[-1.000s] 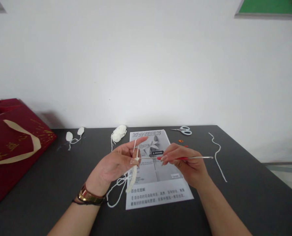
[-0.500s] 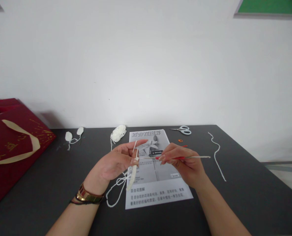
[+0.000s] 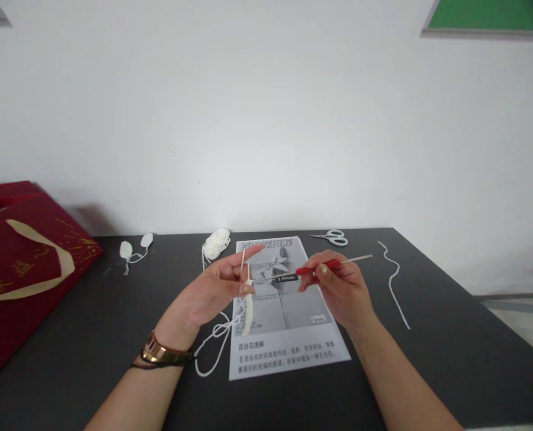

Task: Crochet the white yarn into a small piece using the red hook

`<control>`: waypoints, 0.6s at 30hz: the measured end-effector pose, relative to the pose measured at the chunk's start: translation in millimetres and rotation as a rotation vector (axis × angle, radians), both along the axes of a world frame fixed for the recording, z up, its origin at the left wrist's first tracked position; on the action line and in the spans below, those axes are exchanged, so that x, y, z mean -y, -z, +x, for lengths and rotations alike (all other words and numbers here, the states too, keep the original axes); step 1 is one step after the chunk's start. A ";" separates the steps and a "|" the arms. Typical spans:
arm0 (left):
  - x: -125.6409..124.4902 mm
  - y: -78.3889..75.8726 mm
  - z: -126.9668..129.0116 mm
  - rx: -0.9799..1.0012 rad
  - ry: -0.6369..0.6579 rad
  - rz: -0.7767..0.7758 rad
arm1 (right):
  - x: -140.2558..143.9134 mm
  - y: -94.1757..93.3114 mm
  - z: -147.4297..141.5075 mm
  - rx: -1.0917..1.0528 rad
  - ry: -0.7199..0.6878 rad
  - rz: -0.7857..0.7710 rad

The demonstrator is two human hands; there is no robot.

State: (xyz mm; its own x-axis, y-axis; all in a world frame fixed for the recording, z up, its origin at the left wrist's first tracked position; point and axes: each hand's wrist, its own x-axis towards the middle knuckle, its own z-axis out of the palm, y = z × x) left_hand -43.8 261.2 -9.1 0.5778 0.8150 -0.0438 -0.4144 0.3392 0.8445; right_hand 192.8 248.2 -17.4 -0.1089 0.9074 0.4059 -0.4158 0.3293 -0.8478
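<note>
From the head camera, my left hand (image 3: 212, 291) is raised over the dark table (image 3: 450, 359), thumb and fingers pinched on the top of a narrow white crochet strip (image 3: 248, 305), which hangs down in front of the printed instruction sheet (image 3: 288, 353). A strand of white yarn (image 3: 217, 344) runs over my forefinger and loops down to the table beside my wrist. My right hand (image 3: 342, 290) is closed on a crochet hook (image 3: 327, 266) by its red grip, the metal shaft slanting up to the right; the hook's tip toward the strip is too thin to make out, so I cannot tell whether it touches the work. My fingers hide part of the sheet's pictures. Farther back lie a small ball of yarn (image 3: 217, 242), scissors (image 3: 333, 238), two small white crocheted pieces (image 3: 134, 246) and a loose wavy strand (image 3: 394, 284). At the left, a red bag (image 3: 19, 269) is cut off by the frame edge.
</note>
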 end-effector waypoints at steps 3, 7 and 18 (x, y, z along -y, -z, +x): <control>2.1 -1.6 1.8 0.038 0.013 0.028 | 1.2 0.2 -3.4 -0.032 0.037 -0.006; 3.6 -1.9 2.6 0.020 -0.012 0.033 | 3.7 1.0 -6.1 -0.009 -0.002 0.026; 4.6 -1.0 9.6 -0.045 -0.129 -0.026 | 10.1 2.3 -8.9 -0.042 0.054 0.053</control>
State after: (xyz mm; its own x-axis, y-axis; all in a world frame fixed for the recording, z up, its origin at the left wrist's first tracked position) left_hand -34.2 256.6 -8.1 0.4653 0.8807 -0.0891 -0.4179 0.3073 0.8549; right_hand 183.9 238.1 -19.7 -0.0424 0.8885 0.4568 -0.4308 0.3963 -0.8108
